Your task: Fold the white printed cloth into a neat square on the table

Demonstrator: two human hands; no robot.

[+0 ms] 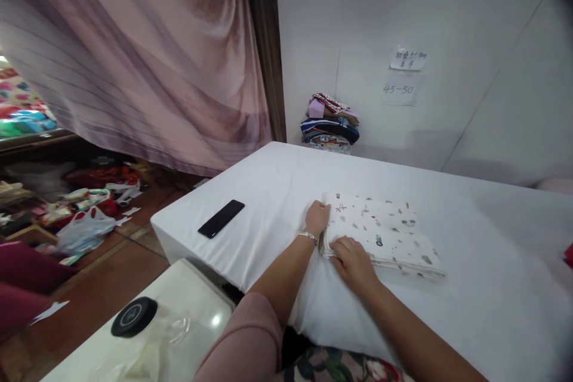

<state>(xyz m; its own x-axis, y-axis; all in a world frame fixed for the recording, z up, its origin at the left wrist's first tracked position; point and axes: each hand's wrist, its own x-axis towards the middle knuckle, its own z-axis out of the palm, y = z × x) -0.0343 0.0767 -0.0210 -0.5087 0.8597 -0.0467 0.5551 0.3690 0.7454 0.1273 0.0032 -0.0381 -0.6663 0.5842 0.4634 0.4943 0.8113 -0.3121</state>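
Note:
A folded white cloth (380, 230) with small grey and brown printed shapes lies flat on the white-covered table (277, 191). My left hand (317, 218), with a bracelet at its wrist, is closed on the left edge of the cloth. At the cloth's near left corner is my right hand (353, 259), its fingers bent over the top and its thumb at the layered near edge. The fingertips of my left hand are partly hidden.
A black phone (221, 219) lies on the table's left part. Beside the table, a cream surface (188, 292) carries a round black object (134, 316). Folded fabrics (330, 122) are stacked beyond the far edge. A pink curtain (179, 59) hangs at left.

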